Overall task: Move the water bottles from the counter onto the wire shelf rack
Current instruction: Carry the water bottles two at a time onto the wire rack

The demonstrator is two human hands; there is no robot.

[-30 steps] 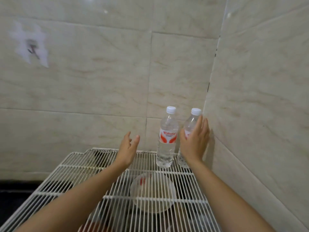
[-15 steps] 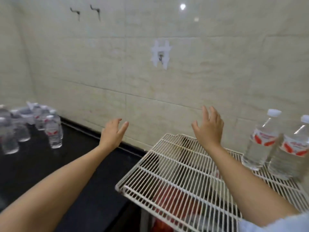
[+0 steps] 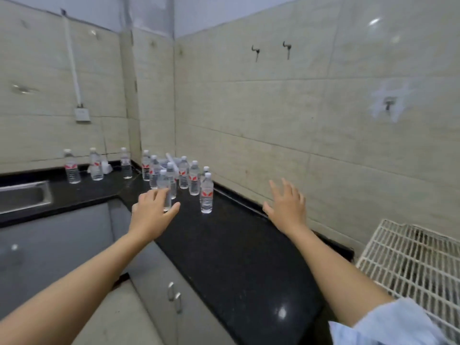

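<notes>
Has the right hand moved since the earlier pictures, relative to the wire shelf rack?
Yes. The right hand went left, off the wire shelf rack, and is now above the black counter, empty.

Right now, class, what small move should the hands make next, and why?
Probably the left hand closes round the nearest bottle, just beyond it. Both hands are open and empty, the right hand hovers over the counter, where the bottle cluster stands.

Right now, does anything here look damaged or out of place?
Yes: the wall hook above the wire rack sits in a ragged white patch, like torn adhesive. One bottle at the back seems to lean.
</notes>
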